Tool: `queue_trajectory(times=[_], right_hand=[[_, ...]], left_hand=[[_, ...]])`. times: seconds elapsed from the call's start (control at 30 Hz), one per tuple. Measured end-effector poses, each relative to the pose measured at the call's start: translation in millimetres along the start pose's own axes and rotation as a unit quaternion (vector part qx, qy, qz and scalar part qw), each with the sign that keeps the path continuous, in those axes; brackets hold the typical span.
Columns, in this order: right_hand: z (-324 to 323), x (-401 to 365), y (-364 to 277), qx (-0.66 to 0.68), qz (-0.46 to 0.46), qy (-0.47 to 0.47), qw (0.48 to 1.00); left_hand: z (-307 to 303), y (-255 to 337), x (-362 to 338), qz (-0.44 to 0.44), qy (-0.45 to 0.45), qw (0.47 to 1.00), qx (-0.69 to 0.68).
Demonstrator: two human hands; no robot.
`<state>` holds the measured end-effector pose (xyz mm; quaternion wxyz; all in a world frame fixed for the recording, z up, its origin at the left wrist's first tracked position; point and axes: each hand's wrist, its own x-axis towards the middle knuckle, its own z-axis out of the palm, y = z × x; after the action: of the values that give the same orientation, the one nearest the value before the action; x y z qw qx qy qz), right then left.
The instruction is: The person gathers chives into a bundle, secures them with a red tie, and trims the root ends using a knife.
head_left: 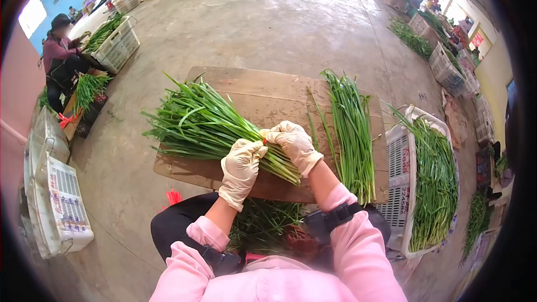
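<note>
A thick bundle of green chives (196,123) lies across a brown cardboard sheet (251,86) on the concrete floor, leaves fanning to the left. My left hand (241,163), in a cream glove, grips the bundle near its stem end. My right hand (293,142), also gloved, closes on the same spot from the other side, touching the left hand. A small red tie shows between the two hands. A second, loose row of chives (352,128) lies on the cardboard to the right.
A white crate (398,168) full of chives stands at my right. Trimmings lie between my knees. Empty white crates (56,201) lean at the left. A seated person (59,56) works by a chive crate at far left; more crates and people line the far right wall.
</note>
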<state>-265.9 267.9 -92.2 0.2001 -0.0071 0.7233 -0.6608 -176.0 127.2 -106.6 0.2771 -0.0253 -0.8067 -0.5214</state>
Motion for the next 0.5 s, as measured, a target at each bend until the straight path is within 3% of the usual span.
queue_trajectory(times=[0.37, 0.5], right_hand=[[9.4, -2.5, 6.0, -0.015, -0.013, 0.065, 0.998], [7.0, 1.5, 15.3, 0.057, -0.026, 0.029, 0.998]], left_hand=[[-5.1, -14.3, -6.4, 0.014, -0.018, 1.0, -0.004], [-6.8, -14.6, -5.3, 0.008, -0.023, 1.0, 0.001]])
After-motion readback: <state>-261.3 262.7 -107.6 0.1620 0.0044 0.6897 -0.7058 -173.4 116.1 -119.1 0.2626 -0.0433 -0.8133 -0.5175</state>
